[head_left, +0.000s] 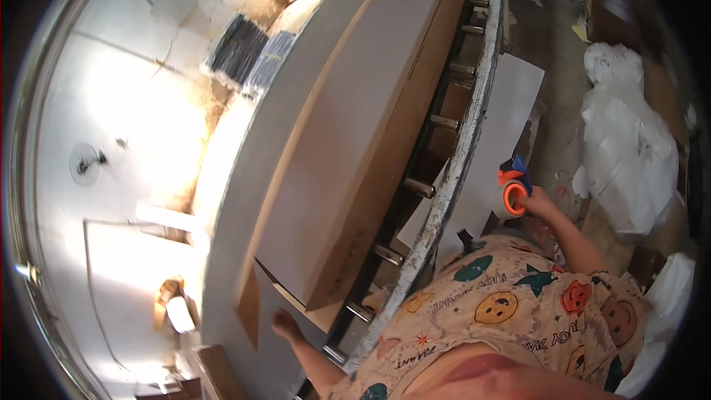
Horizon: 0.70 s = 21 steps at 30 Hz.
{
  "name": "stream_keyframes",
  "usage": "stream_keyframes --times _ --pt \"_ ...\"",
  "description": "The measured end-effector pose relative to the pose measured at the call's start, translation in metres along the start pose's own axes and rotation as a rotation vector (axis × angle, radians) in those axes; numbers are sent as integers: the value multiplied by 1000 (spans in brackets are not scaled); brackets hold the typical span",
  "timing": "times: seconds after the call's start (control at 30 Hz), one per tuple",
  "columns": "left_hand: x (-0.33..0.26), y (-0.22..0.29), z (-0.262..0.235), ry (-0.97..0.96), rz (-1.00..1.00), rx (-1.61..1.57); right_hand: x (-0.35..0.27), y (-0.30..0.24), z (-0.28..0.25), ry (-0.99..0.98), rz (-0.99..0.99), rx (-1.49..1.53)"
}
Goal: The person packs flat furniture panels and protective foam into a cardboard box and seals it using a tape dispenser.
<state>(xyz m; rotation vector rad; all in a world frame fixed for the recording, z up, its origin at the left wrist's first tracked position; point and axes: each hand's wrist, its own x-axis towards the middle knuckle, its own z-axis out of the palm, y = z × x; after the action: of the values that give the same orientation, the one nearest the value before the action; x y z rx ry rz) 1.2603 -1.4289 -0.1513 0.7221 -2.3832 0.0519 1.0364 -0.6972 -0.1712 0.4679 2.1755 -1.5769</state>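
Observation:
A long cardboard box (348, 104), white on top with brown sides, lies along a roller conveyor (444, 123). At its near end a brown flap (252, 307) sticks out. My left hand (285, 324) is beside that near end, fingers curled in and nothing seen in them; whether it touches the cardboard I cannot tell. Off to the right of the conveyor rail, my right hand (539, 201) grips a tape dispenser (512, 187) with an orange hub, a blue part and a roll of tape on it.
White sheets (503, 115) lie beyond the rail. A large bundle wrapped in clear plastic (629, 148) stands on the right, with scraps on the floor. Left of the box runs a grey surface (244, 200). Farther left are dark stacked bundles (237, 48) and a fan (87, 163).

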Motion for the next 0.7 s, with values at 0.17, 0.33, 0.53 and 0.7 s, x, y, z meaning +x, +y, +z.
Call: stream_keyframes --times 0.17,0.33,0.53,0.7 --pt "-124 -1 -23 -64 -586 83 -18 -12 -38 -21 141 8" --pt "-88 260 -93 123 -305 -143 -3 12 -81 7 214 -32" --pt "-2 519 -39 -2 428 -496 81 43 -108 -221 226 -85" --pt "117 628 83 136 668 -140 140 73 -131 -335 204 -154"
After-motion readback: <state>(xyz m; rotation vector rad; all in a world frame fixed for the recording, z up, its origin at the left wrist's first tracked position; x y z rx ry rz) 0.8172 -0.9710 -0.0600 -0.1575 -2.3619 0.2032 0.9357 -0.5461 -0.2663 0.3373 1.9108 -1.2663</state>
